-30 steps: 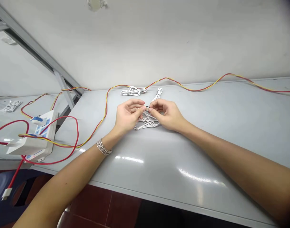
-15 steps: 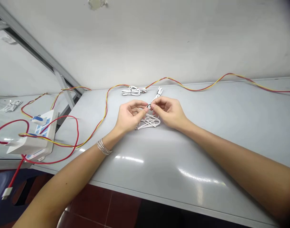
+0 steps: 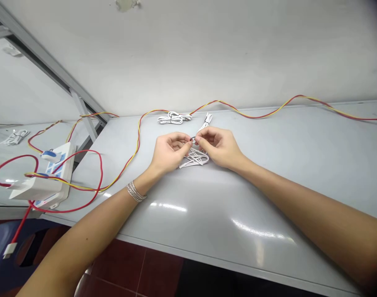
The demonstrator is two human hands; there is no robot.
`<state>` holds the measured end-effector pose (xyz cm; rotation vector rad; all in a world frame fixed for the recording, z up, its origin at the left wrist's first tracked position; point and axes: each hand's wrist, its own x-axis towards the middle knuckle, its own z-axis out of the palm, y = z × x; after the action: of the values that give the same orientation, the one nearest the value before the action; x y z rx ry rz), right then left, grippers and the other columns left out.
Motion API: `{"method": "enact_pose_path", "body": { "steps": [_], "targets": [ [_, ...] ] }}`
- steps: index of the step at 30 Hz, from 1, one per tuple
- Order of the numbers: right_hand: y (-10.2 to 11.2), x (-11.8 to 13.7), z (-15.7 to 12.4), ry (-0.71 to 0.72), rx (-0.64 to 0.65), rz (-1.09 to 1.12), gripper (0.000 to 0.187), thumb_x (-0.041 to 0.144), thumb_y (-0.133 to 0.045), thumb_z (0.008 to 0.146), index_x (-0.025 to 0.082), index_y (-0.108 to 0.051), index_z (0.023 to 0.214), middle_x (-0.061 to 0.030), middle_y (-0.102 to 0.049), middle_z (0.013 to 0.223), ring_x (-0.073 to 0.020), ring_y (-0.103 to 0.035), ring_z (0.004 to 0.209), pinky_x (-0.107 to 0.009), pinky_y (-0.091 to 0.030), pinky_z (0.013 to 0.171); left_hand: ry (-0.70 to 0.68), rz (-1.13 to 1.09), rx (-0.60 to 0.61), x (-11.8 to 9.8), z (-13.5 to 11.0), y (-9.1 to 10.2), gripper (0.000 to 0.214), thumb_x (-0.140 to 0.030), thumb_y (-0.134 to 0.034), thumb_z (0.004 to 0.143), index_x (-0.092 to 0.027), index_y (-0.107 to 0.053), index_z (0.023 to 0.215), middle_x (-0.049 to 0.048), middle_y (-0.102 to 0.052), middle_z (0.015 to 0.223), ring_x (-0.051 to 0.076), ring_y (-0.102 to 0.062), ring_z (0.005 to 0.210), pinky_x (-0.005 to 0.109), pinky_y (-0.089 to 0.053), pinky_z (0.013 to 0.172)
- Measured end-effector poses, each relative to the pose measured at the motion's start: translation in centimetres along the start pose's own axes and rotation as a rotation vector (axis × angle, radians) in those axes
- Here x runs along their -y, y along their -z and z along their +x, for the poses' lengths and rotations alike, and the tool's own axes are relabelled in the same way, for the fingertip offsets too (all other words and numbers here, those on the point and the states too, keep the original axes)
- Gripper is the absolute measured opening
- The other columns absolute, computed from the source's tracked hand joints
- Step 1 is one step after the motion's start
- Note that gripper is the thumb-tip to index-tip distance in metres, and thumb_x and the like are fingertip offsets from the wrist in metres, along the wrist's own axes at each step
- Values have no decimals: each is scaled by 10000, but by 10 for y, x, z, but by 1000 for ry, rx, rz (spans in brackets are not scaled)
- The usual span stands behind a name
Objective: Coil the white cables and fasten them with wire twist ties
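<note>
My left hand [image 3: 172,151] and my right hand [image 3: 218,145] meet fingertip to fingertip over the grey table. Between them they pinch a thin black twist tie [image 3: 193,138], which bends in a small arc from one hand to the other. Just below the fingertips lies a loosely folded white cable [image 3: 194,158], partly hidden by the left fingers. Behind the right hand a white cable bundle [image 3: 207,119] with a dark tie sticks out. Farther back, another tied white cable bundle [image 3: 174,118] rests near the wall.
A twisted red and yellow wire [image 3: 138,136] runs along the wall and down to the left. There a white power strip [image 3: 64,167] holds a white adapter [image 3: 36,187] and a looped red cable [image 3: 100,165]. A blue chair [image 3: 5,255] stands below the table's left edge.
The fingertips have shifted only slightly, and the black tie between them now shows as a more rounded arc. The cables on the table lie as before.
</note>
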<state>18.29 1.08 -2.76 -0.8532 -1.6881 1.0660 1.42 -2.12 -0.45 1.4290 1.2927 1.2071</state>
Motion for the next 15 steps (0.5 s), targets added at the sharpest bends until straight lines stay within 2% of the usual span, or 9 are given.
{"method": "enact_pose_path", "body": {
  "steps": [5,9,15],
  "targets": [
    [0,-2,2,-3,14,20,160,317,-646,869,159,-641,844,-32,-642,772,-123,-572,613,-271,-461,573,30,-22,31,-2,-1,1,217,-275,-789,697,-124,-666,793,19,-628,603,89,-531,445,196,-372,380],
    [1,-2,4,38,40,104,153,318,-645,875,171,-628,838,-25,-636,786,-118,-569,624,-264,-472,572,63,-128,142,-4,-1,3,262,-328,-786,725,-115,-668,822,5,-591,519,94,-488,400,218,-363,372],
    [1,0,5,67,57,152,160,332,-661,870,178,-624,844,-22,-638,801,-114,-557,629,-261,-480,574,121,-294,209,-8,-1,4,332,-372,-832,695,-98,-683,810,27,-632,690,100,-574,497,217,-419,394]
  ]
}}
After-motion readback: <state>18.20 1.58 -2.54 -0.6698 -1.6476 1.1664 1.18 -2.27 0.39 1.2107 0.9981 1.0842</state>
